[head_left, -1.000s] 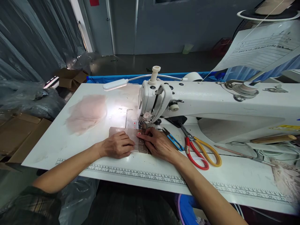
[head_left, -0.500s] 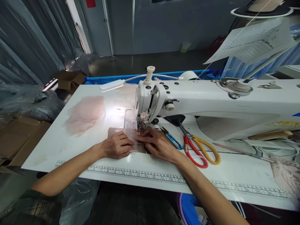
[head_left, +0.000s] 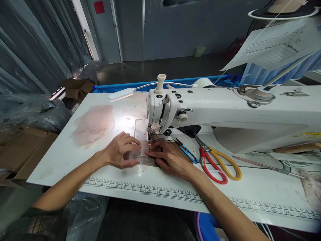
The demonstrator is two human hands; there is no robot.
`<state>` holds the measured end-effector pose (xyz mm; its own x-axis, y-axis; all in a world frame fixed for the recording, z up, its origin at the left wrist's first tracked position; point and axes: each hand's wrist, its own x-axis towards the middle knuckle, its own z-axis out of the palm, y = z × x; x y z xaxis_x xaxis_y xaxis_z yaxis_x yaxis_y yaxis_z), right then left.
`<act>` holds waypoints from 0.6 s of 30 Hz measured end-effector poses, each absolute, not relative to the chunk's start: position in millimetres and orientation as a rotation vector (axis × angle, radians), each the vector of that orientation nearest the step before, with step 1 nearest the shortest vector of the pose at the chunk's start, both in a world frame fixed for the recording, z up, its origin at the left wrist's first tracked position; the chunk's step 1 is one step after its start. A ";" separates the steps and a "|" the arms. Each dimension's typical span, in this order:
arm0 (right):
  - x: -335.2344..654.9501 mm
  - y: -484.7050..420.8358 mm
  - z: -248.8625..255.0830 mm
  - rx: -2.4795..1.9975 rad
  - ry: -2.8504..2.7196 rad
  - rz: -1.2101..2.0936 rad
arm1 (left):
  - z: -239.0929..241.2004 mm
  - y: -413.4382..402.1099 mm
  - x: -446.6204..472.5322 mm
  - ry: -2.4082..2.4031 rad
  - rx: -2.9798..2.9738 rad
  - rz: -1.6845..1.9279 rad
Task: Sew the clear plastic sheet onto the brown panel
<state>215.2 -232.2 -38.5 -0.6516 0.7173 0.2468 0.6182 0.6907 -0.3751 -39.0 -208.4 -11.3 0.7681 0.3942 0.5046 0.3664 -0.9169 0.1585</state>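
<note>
Just left of the presser foot, my left hand is raised with its fingers spread and holds nothing. My right hand lies on a brown piece of thin material, index finger stretched across it and the others slightly bent. A see-through pale layer overlaps the brown piece; I cannot tell whether it is fabric or plastic. Both lie in front of the needle area of a white sewing machine. Blue thread snips lie beside my right hand, and scissors with red and yellow handles lie farther right.
A pile of sheer pink fabric lies on the white table at left. A printed ruler runs along the front edge. Cardboard boxes stand left of the table. Lace lies at far right.
My left hand has lifted off the brown material and opened, its fingers now spread. My right hand stays on the material. The whole view has shifted slightly.
</note>
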 end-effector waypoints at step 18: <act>216.0 -231.7 -42.5 -1.006 -2.489 0.316 | -31.8 -187.1 -29.6 0.698 2.919 0.794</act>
